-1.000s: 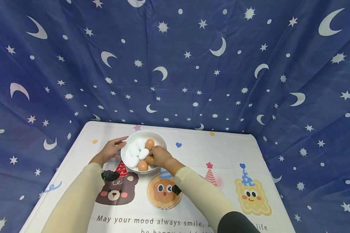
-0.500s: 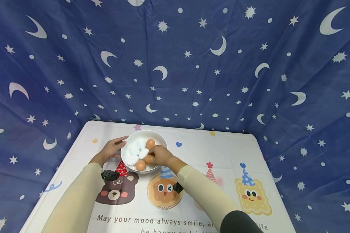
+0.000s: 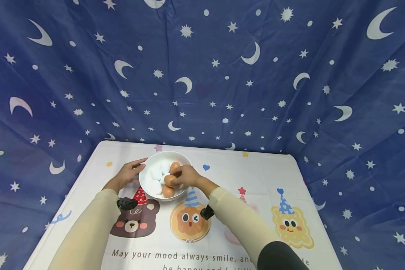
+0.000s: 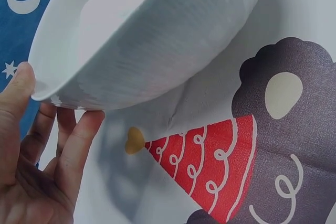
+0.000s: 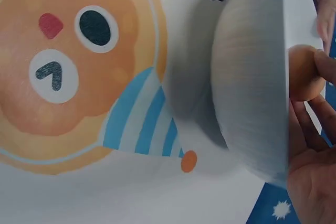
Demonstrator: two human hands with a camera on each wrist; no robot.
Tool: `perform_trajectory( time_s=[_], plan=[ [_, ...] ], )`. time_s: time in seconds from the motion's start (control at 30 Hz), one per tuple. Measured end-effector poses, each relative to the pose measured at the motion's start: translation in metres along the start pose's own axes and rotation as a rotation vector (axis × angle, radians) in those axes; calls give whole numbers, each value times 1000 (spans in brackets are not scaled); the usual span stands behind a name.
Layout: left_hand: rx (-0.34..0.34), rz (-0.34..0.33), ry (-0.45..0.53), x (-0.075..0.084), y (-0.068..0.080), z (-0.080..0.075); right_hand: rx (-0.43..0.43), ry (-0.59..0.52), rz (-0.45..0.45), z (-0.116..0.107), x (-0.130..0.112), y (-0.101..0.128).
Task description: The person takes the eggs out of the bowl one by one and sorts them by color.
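A white bowl (image 3: pixel 182 159) stands on the table and holds several white eggs (image 3: pixel 155 173) and brown eggs (image 3: pixel 168 192). My right hand (image 3: pixel 186 176) pinches one brown egg (image 3: pixel 169 180) just above the others in the bowl; in the right wrist view that egg (image 5: pixel 304 72) shows over the bowl's rim (image 5: pixel 247 77). With straight fingers my left hand (image 3: pixel 129 173) rests against the bowl's left side. In the left wrist view its fingers (image 4: pixel 73 150) lie under the bowl (image 4: pixel 157 45) and the thumb touches the rim.
The table wears a white cloth (image 3: pixel 222 232) printed with a bear (image 3: pixel 133 221), an orange face (image 3: pixel 189 221), a yellow figure (image 3: pixel 291 227) and a line of text. A blue curtain (image 3: pixel 202 75) with moons and stars hangs behind and at both sides.
My right hand has risen a little with the brown egg between its fingers, lifting it off the pile. The left hand has stayed at the bowl's side.
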State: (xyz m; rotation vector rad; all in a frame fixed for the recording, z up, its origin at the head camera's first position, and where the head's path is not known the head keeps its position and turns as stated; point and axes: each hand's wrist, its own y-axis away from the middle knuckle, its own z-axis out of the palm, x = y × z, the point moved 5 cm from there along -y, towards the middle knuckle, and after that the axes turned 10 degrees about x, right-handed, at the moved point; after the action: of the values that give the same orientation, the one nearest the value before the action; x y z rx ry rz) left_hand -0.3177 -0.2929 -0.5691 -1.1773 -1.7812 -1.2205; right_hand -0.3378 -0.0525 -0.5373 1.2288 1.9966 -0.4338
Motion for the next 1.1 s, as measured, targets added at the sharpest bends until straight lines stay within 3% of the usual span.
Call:
perform_trajectory(
  time_s=[0.33, 0.7, 0.87, 1.1],
  plan=[
    [-2, 7, -8, 0, -2, -1, -17, -439, 231, -19, 12, -4],
    [-5, 5, -20, -1, -1, 0, 42, -542, 281, -46, 29, -3],
    [-3, 8, -21, -1, -1, 1, 132, -562, 319, -62, 49, 1],
    [0, 29, -38, -1, 1, 1, 273, -676, 415, -78, 80, 11]
  ],
)
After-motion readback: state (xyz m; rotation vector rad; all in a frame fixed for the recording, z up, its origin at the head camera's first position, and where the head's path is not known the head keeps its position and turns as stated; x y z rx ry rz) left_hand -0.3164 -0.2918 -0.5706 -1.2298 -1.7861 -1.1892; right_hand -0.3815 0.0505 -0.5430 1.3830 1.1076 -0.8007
